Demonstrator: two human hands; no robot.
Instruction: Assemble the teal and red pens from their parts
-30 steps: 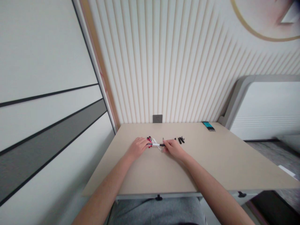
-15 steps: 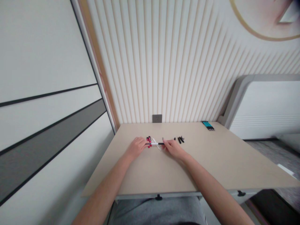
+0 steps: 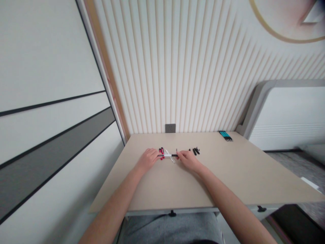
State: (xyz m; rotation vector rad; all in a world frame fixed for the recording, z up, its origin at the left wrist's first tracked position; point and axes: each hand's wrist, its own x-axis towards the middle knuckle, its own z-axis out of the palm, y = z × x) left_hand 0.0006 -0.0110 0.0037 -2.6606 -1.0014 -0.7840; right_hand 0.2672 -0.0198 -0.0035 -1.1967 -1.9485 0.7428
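My left hand (image 3: 148,159) and my right hand (image 3: 187,159) rest on a beige table (image 3: 203,183), fingers curled, each pinching one end of a white pen (image 3: 168,155) with a black tip held level between them. Small red pen parts (image 3: 161,150) lie just behind the left hand's fingertips. A white pen barrel (image 3: 170,156) lies slanted under the held pen. Small black caps (image 3: 195,151) sit on the table right of my right hand.
A bundle of teal and black pens (image 3: 225,136) lies at the table's far right. A grey wall socket (image 3: 170,128) sits on the ribbed wall behind. A white cabinet (image 3: 286,115) stands to the right; wall panels stand on the left.
Both hands and the pen stay almost where they were; the view has shifted very slightly.
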